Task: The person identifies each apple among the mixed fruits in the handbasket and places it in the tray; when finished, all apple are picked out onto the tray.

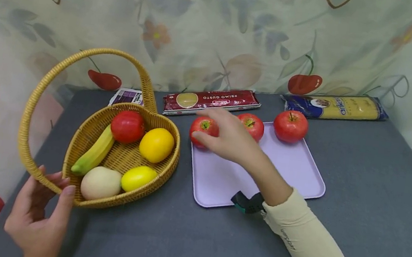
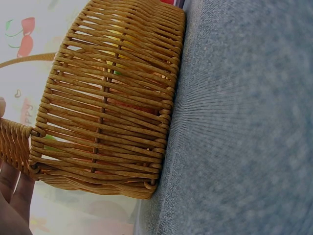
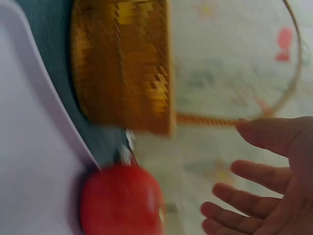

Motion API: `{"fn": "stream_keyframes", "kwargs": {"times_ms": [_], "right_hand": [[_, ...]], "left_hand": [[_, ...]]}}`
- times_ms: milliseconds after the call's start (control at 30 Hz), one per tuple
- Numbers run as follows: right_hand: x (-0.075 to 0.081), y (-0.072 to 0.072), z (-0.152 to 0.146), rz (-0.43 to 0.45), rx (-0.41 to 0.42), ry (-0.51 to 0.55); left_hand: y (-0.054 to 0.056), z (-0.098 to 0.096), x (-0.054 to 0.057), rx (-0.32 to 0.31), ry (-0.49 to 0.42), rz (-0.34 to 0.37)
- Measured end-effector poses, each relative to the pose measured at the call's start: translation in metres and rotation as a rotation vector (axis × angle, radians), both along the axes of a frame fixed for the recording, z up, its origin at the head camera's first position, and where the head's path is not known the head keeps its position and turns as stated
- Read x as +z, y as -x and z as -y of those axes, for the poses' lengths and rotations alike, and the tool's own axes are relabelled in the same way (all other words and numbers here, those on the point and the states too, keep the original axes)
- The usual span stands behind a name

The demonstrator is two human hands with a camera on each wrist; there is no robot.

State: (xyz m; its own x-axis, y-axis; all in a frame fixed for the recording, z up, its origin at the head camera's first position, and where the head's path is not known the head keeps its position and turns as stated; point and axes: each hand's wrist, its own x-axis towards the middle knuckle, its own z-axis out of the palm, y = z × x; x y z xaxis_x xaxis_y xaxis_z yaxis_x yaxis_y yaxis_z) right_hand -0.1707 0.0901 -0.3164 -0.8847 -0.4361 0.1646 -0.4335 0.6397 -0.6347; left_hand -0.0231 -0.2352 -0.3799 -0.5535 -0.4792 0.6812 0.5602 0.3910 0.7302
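A wicker basket point(image 1: 114, 203) with a tall hoop handle stands on the left, its near handle base between the thumb and fingers of my left hand point(image 1: 42, 215). In it lie a banana point(image 1: 95, 153), a red fruit point(image 1: 128, 127), an orange point(image 1: 157, 145), a lemon point(image 1: 138, 178) and a pale round fruit point(image 1: 101, 184). My right hand point(image 1: 230, 138) reaches over a lilac tray point(image 1: 217, 191), fingers spread beside the left red apple point(image 1: 200, 123). In the right wrist view that apple point(image 3: 122, 200) is apart from the fingers, and the palm holds nothing.
Two more red apples, a middle one point(image 1: 252, 126) and a right one point(image 1: 290, 126), sit at the tray's back edge. Behind lie a red pasta packet point(image 1: 213, 102), a blue and yellow pasta packet point(image 1: 335, 106) and a small box point(image 1: 127, 96), before a patterned curtain point(image 1: 211, 29).
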Motion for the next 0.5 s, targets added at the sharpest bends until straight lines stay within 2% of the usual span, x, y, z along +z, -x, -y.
{"fn": "stream_keyframes", "kwargs": {"times_ms": [233, 367, 500], "right_hand": [[-0.013, -0.003, 0.068, -0.055, 0.207, -0.079], [-0.014, 0.000, 0.097, -0.078, 0.251, -0.138], [-0.015, 0.005, 0.128, -0.130, 0.262, -0.277]], "left_hand": [[-0.001, 0.000, -0.001, -0.020, -0.013, -0.004], [0.000, -0.001, -0.001, -0.013, -0.008, -0.002], [0.001, 0.001, -0.001, -0.001, -0.004, -0.001]]}}
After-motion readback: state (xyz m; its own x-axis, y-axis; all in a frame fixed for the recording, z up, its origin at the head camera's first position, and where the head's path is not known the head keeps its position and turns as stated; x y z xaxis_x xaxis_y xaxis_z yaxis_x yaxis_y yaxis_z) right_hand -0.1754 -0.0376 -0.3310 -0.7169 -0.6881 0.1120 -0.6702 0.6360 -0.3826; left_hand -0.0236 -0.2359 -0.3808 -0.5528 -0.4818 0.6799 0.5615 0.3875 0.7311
